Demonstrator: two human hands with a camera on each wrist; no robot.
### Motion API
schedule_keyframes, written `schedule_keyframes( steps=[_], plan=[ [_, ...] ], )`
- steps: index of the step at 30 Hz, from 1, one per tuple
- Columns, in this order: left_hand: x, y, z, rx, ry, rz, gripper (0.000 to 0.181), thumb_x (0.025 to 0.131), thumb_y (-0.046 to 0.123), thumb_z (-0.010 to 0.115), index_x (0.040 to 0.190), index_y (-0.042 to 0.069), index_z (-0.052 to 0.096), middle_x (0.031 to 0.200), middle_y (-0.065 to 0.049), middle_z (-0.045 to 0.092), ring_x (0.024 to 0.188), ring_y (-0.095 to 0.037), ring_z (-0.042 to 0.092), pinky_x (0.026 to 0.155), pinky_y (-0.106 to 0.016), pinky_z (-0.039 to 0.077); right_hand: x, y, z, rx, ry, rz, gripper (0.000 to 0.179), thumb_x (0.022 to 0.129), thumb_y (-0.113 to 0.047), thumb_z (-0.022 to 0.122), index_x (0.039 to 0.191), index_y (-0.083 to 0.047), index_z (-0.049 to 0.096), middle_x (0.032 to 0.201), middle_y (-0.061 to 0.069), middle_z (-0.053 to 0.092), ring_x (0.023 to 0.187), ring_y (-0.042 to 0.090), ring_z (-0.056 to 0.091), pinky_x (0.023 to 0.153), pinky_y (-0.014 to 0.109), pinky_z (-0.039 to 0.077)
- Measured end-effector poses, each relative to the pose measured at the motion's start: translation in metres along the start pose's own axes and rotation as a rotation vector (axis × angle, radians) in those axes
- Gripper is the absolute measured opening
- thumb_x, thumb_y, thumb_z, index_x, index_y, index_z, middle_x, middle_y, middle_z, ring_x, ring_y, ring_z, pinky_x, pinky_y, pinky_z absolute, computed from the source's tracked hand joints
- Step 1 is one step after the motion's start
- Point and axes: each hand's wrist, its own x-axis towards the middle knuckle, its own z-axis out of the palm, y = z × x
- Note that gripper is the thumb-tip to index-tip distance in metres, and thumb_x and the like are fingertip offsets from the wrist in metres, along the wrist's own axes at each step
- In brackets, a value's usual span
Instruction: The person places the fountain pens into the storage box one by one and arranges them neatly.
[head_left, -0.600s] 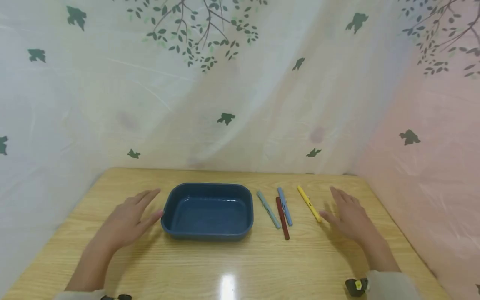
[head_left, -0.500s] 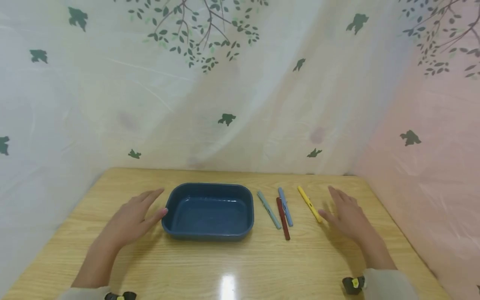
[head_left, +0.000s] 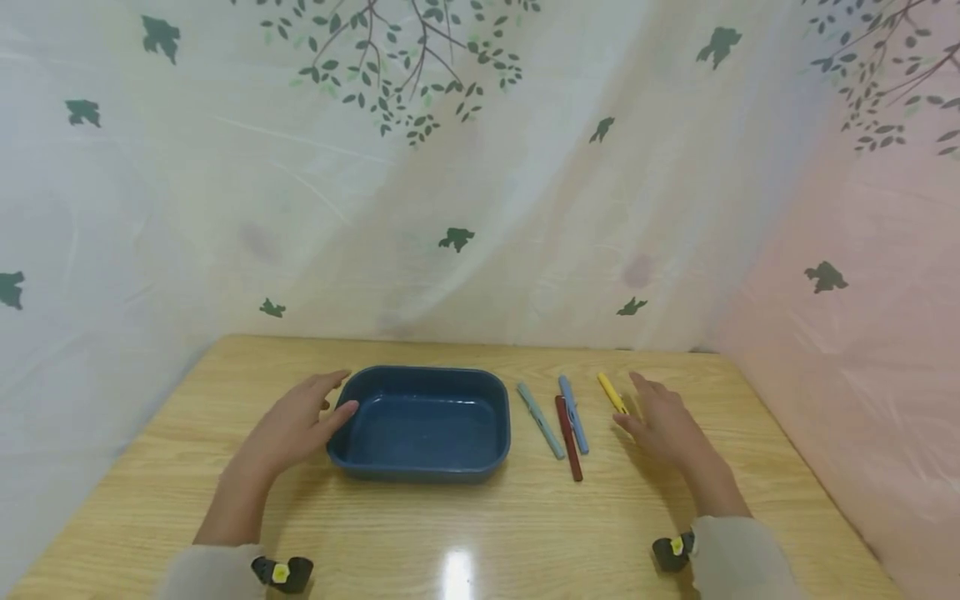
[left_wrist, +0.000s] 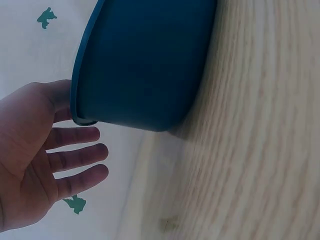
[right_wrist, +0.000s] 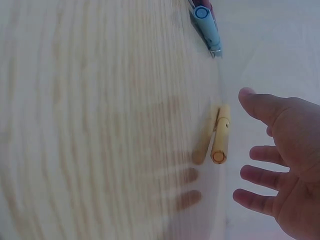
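Observation:
A dark blue rectangular tray [head_left: 420, 479] sits on the wooden table. My left hand [head_left: 288, 429] is at its left end, thumb over the rim and fingers beside the far left corner. In the left wrist view, the left hand [left_wrist: 35, 150] has three fingers extended below the tray [left_wrist: 140, 65], while its rim hides part of the thumb and index finger. My right hand [head_left: 667, 425] hovers over a yellow pen [head_left: 611, 390], covering its near end. The right wrist view shows that yellow pen [right_wrist: 220, 135] lying apart from the fingers of my right hand [right_wrist: 295, 160].
Between tray and yellow pen lie a pale green pen [head_left: 542, 422], a dark red pen [head_left: 567, 437] and a blue pen [head_left: 573, 412], the red and blue close together. A patterned cloth [head_left: 525, 192] hangs behind the table [head_left: 390, 533].
My left hand has moved right, its thumb now over the tray's rim. The right hand has moved left over the yellow pen. Tray and pens keep their places on the table.

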Motion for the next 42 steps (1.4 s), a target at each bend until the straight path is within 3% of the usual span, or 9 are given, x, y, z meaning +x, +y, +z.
schedule_keyframes(
  steps=[6,13,19,24,28,36,42],
  plan=[
    [0.01,-0.001,0.004,-0.032,-0.01,-0.007,0.053,0.107,0.029,0.057,0.147,-0.004,0.048,0.139,-0.027,0.058,0.096,-0.03,0.068,0.081,-0.049,0.057,0.005,-0.001,0.002,0.008,-0.016,0.025,0.074,0.101,-0.022,0.066,0.155,0.01,0.027,0.15,0.04,0.039,0.134,0.062,0.036,0.107,0.072,0.034],
    [0.017,-0.005,0.004,-0.089,0.009,-0.077,0.039,0.105,0.016,0.056,0.138,-0.005,0.058,0.126,-0.025,0.066,0.09,-0.024,0.067,0.072,-0.04,0.056,0.011,0.001,0.003,0.053,-0.023,0.034,0.07,0.1,-0.014,0.066,0.155,0.009,0.029,0.143,0.041,0.044,0.128,0.06,0.045,0.103,0.07,0.04],
    [0.019,-0.01,0.001,-0.358,-0.024,-0.174,0.043,0.099,0.004,0.05,0.141,-0.005,0.056,0.129,-0.027,0.063,0.088,-0.023,0.068,0.066,-0.035,0.06,0.013,0.004,0.0,0.138,-0.062,0.078,0.068,0.103,-0.013,0.063,0.157,0.008,0.026,0.143,0.041,0.044,0.126,0.058,0.049,0.1,0.068,0.044],
    [0.016,-0.021,0.0,-0.594,-0.084,-0.222,0.046,0.101,0.005,0.054,0.147,-0.004,0.05,0.139,-0.028,0.056,0.102,-0.028,0.067,0.075,-0.035,0.061,0.015,0.007,0.0,0.162,-0.079,0.091,0.066,0.103,-0.012,0.062,0.156,0.009,0.028,0.14,0.042,0.046,0.119,0.056,0.056,0.095,0.064,0.05],
    [0.013,-0.029,0.0,-0.71,-0.121,-0.235,0.051,0.103,0.007,0.059,0.15,-0.007,0.044,0.148,-0.03,0.047,0.112,-0.03,0.063,0.081,-0.035,0.06,0.018,0.011,0.002,0.165,-0.083,0.098,0.064,0.103,-0.013,0.062,0.155,0.008,0.03,0.136,0.039,0.051,0.115,0.053,0.06,0.091,0.059,0.055],
    [0.011,-0.035,0.003,-0.789,-0.127,-0.25,0.055,0.102,0.007,0.062,0.151,-0.007,0.042,0.148,-0.031,0.044,0.108,-0.021,0.064,0.083,-0.034,0.06,0.024,0.017,0.005,0.181,-0.076,0.139,0.057,0.103,-0.015,0.062,0.149,0.008,0.04,0.122,0.031,0.063,0.111,0.046,0.062,0.088,0.055,0.055],
    [0.01,-0.036,0.004,-0.812,-0.127,-0.246,0.057,0.101,0.01,0.064,0.152,-0.006,0.041,0.149,-0.031,0.043,0.105,-0.016,0.064,0.083,-0.033,0.059,0.029,0.024,0.002,0.245,-0.104,0.176,0.055,0.104,-0.022,0.062,0.148,0.008,0.045,0.121,0.031,0.064,0.097,0.033,0.069,0.082,0.046,0.059]
  ],
)
